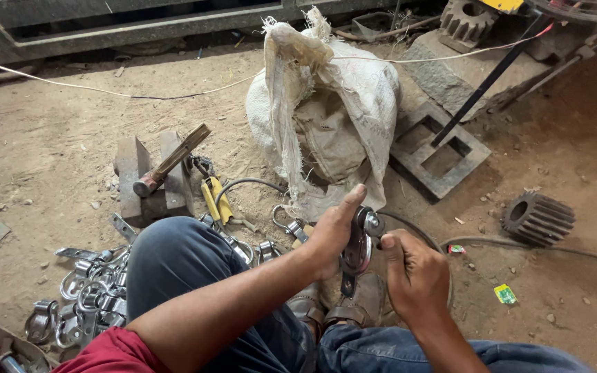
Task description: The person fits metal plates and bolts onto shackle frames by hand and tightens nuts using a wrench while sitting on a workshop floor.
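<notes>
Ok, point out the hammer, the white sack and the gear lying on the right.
hammer [171,161], head view, on its wooden handle.
white sack [354,90], head view, on its upper side.
gear [539,218], head view, on its toothed side.

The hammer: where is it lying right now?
In the head view the hammer lies left of centre, resting across two metal blocks on the dirt floor, left of the white sack and just above the yellow pliers.

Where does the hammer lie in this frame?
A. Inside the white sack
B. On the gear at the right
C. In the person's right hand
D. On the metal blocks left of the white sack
D: the hammer rests across the metal blocks, left of the white sack; both hands hold a metal pulley.
</notes>
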